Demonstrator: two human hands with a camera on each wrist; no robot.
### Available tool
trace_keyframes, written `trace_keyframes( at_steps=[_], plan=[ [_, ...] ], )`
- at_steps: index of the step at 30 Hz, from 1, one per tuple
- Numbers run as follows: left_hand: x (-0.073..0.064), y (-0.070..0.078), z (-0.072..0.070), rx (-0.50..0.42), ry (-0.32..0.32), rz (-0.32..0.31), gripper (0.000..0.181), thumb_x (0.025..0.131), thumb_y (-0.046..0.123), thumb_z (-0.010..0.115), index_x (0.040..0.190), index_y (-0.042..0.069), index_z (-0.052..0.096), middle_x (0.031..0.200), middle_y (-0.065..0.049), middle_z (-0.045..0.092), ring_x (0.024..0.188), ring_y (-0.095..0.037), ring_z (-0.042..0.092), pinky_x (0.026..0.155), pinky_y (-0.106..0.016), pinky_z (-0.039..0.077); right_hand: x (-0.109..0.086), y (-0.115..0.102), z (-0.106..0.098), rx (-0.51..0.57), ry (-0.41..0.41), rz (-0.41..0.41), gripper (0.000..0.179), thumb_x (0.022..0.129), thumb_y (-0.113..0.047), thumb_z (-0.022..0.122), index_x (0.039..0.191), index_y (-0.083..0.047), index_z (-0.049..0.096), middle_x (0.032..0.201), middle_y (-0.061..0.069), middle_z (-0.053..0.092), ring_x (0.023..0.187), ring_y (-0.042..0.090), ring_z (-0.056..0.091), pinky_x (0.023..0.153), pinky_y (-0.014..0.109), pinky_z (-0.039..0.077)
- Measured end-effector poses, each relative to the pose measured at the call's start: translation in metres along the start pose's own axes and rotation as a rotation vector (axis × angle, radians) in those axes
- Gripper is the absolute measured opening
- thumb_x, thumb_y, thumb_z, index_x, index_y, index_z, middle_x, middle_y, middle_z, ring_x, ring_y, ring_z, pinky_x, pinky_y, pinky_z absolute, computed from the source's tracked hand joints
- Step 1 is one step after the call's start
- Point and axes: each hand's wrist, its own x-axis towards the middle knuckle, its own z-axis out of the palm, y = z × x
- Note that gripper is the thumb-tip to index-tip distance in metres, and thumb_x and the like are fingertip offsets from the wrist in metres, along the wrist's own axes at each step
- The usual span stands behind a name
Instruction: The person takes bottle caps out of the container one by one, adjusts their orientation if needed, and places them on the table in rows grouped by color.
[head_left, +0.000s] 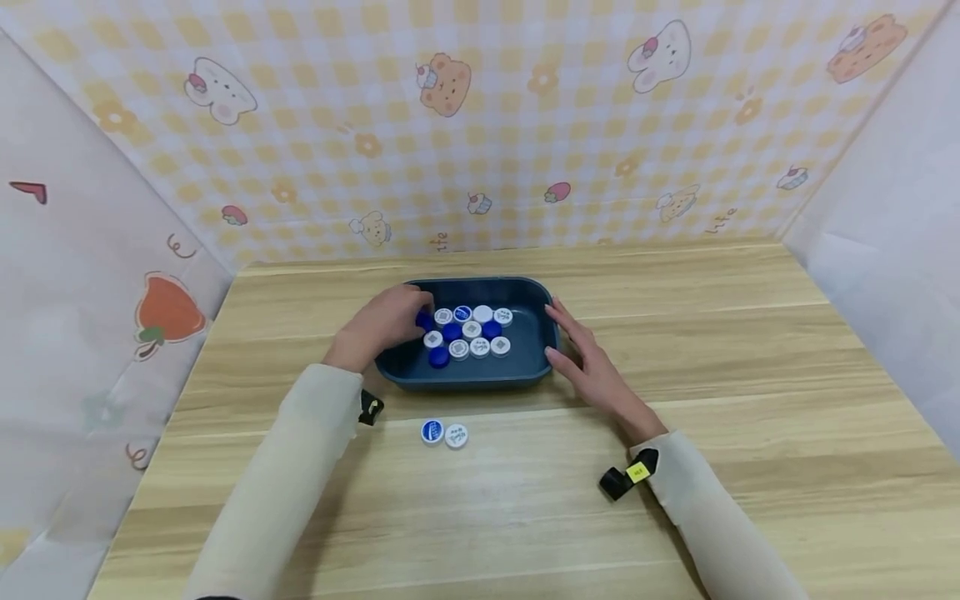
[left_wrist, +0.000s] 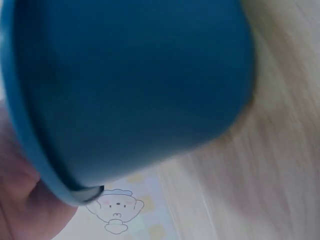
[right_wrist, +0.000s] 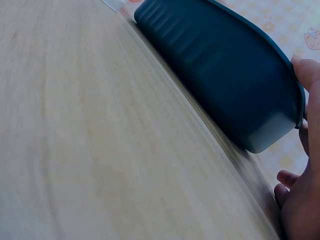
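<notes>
A dark blue-green oblong bin [head_left: 468, 384] stands on the table with several round bottle caps in it, some blue, some white with printed marks. My left hand [head_left: 381, 327] reaches over the bin's left rim, and its thumb and fingers pinch a blue bottle cap [head_left: 424, 322] at the left end of the rows. In the left wrist view the bin's wall [left_wrist: 140, 85] hides the fingertips. On the right side, the thumb and fingers of my right hand [head_left: 592, 371] are spread and touch the bin's rim. The right wrist view shows this thumb [right_wrist: 306, 72] against the rim.
Two loose caps lie on the wooden table [head_left: 750, 375] in front of the bin: a blue-printed cap [head_left: 432, 431] and a white cap [head_left: 456, 436]. Behind the table rises a yellow checked backdrop [head_left: 510, 150], with pale sheets at both sides.
</notes>
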Motion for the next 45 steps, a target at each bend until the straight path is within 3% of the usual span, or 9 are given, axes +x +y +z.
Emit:
trace_keyframes(
  at_steps=[9,13,19,25,30,34,38,45],
  plan=[
    [-0.006,0.007,-0.005,-0.161,0.014,0.050,0.029,0.084,0.020,0.075,0.112,0.016,0.069,0.109,-0.006,0.065,0.096,-0.023,0.057,0.088,-0.042,0.045,-0.001,0.001,-0.003,-0.006,0.000,-0.015,0.058,0.099,-0.023,0.053,0.151,-0.021,0.029,0.158,-0.006,0.014,0.142,0.022,0.013,0.108,0.057,0.019],
    [-0.009,0.012,-0.003,-0.260,0.047,0.073,0.029,0.084,0.021,0.075,0.112,0.017,0.068,0.107,-0.003,0.065,0.092,-0.022,0.057,0.083,-0.038,0.047,-0.001,0.000,-0.004,-0.002,0.001,-0.013,0.058,0.099,-0.022,0.054,0.151,-0.020,0.029,0.158,-0.005,0.014,0.143,0.022,0.012,0.108,0.057,0.018],
    [-0.020,0.024,-0.004,-0.359,0.116,0.164,0.029,0.083,0.019,0.076,0.111,0.016,0.069,0.103,0.000,0.065,0.086,-0.027,0.057,0.074,-0.032,0.047,-0.001,0.001,-0.003,-0.002,0.001,-0.008,0.058,0.099,-0.023,0.053,0.151,-0.023,0.029,0.158,-0.008,0.014,0.142,0.019,0.013,0.108,0.056,0.019],
    [-0.034,0.042,-0.007,-0.322,0.166,0.257,0.028,0.083,0.022,0.076,0.110,0.018,0.070,0.100,0.002,0.065,0.084,-0.024,0.055,0.069,-0.030,0.045,0.000,0.000,-0.003,-0.006,0.002,-0.015,0.057,0.099,-0.024,0.053,0.151,-0.023,0.029,0.158,-0.006,0.014,0.142,0.020,0.012,0.108,0.057,0.019],
    [-0.046,0.055,-0.010,-0.277,0.179,0.332,0.029,0.083,0.026,0.076,0.110,0.019,0.070,0.109,0.000,0.066,0.097,-0.021,0.058,0.082,-0.035,0.048,0.002,-0.001,-0.004,-0.002,-0.002,-0.016,0.058,0.099,-0.021,0.053,0.151,-0.022,0.028,0.158,-0.004,0.014,0.143,0.019,0.011,0.108,0.056,0.019],
    [-0.053,0.060,-0.009,-0.243,0.196,0.353,0.028,0.083,0.027,0.076,0.110,0.019,0.070,0.110,0.001,0.066,0.101,-0.018,0.058,0.090,-0.038,0.045,0.003,-0.001,-0.003,-0.003,-0.007,-0.007,0.059,0.098,-0.015,0.054,0.151,-0.021,0.028,0.158,-0.006,0.013,0.143,0.019,0.011,0.108,0.055,0.019],
    [-0.064,0.062,-0.006,-0.225,0.214,0.383,0.028,0.083,0.027,0.076,0.109,0.020,0.070,0.106,0.004,0.065,0.097,-0.015,0.057,0.085,-0.033,0.047,0.004,-0.009,-0.003,0.008,-0.012,-0.006,0.059,0.097,-0.007,0.053,0.151,-0.012,0.029,0.158,0.003,0.014,0.143,0.025,0.011,0.108,0.058,0.018],
    [-0.096,0.064,0.007,-0.183,0.250,0.473,0.028,0.081,0.028,0.077,0.107,0.021,0.070,0.102,0.006,0.064,0.091,-0.009,0.054,0.076,-0.026,0.047,0.001,-0.039,-0.006,0.017,-0.028,0.018,0.056,0.097,-0.005,0.052,0.148,-0.001,0.029,0.157,0.015,0.015,0.142,0.033,0.013,0.107,0.058,0.018]
  ],
)
